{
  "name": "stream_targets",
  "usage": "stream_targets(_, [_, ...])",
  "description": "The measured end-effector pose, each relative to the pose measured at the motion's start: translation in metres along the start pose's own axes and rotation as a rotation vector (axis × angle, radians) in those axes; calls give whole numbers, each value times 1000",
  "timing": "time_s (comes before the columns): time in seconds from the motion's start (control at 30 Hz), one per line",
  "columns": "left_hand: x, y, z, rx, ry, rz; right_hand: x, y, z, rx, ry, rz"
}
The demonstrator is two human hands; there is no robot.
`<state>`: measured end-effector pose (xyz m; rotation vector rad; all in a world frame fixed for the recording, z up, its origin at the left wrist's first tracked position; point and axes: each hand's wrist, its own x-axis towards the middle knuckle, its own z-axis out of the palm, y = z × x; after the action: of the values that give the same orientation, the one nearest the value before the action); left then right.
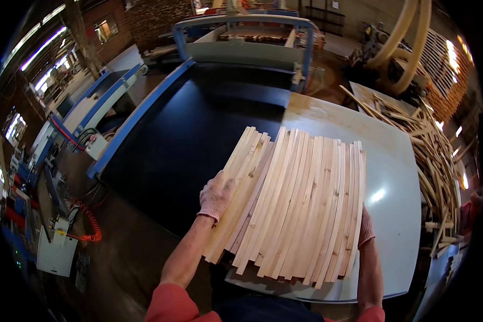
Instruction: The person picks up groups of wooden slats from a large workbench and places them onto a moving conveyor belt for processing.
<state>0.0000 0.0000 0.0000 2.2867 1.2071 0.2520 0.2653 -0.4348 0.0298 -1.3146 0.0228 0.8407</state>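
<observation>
Several pale wooden slats (298, 206) lie side by side as a flat bundle, partly on a black conveyor belt (188, 134) and partly on a grey table (397, 204). My left hand (216, 196), in a pink knit glove, presses against the bundle's left edge with the fingers over the outer slats. My right hand (365, 228), also gloved, sits against the bundle's right edge, mostly hidden behind the slats. Both forearms come up from the lower edge in red sleeves.
A blue-framed machine (241, 37) stands at the far end of the belt. A heap of thin wood offcuts (429, 150) lies to the right. Curved dust hoses (402, 37) hang at the top right. Control boxes and a red coiled cable (91, 228) sit on the left.
</observation>
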Motion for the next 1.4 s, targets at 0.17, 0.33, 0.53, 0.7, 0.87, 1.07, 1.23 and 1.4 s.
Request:
stream_targets(0.17, [-9,-8,48,110,101,21,39,40,-37,147,20,20])
stream_targets(0.33, [-11,0,84,122,66,40,79,68,-78,168,72,28])
stream_targets(0.53, [-25,11,98,463,29,46,95,91,-83,278,-27,55])
stream_targets(0.7, [-47,42,116,202,-33,129,130,111,-88,263,-45,-39])
stream_targets(0.87, [-96,52,127,326,15,109,138,135,-101,99,-35,-6])
stream_targets(1.07, [-56,56,129,86,35,265,124,75,-81,-727,158,-190])
stream_targets(1.23, [-56,54,137,101,29,224,158,76,-79,-839,201,-175])
stream_targets(1.4, [-47,51,131,115,1,177,151,63,-89,-1395,32,-160])
